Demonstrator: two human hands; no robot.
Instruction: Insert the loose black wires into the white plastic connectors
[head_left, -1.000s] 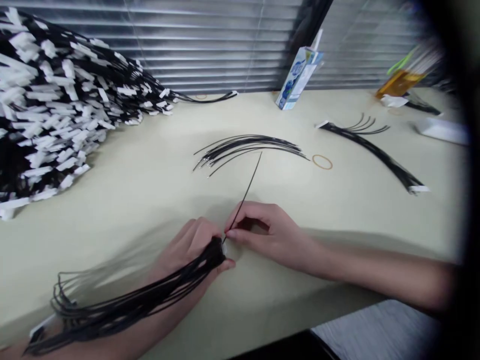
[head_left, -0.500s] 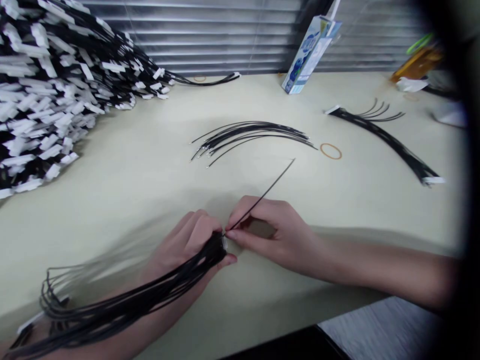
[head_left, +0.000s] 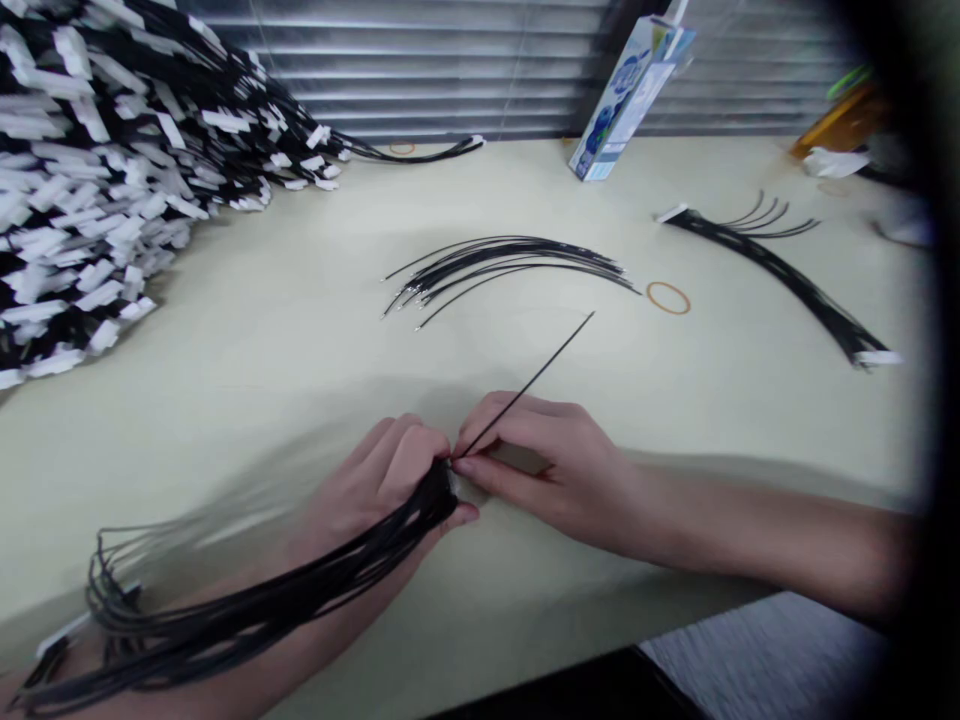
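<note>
My left hand (head_left: 386, 480) is closed around one end of a bundle of thin black wires (head_left: 247, 615) that trails back along my forearm to the lower left. My right hand (head_left: 555, 465) pinches a single black wire (head_left: 536, 375) between thumb and forefinger, its near end touching the bundle's end at my left fingertips. The free end of that wire points up and to the right. Both hands rest on the pale table (head_left: 285, 340) near its front edge.
A loose fan of black wires (head_left: 502, 265) lies beyond my hands, a rubber band (head_left: 667, 297) to its right. A finished wire bundle with white connector (head_left: 787, 280) lies at right. A large heap of bundles (head_left: 97, 150) fills the left. A blue carton (head_left: 626, 95) leans against the blinds.
The single wire in my right hand has swung from pointing nearly straight away to pointing up and right. My view has tilted slightly; both hands stay together at the bundle's end.
</note>
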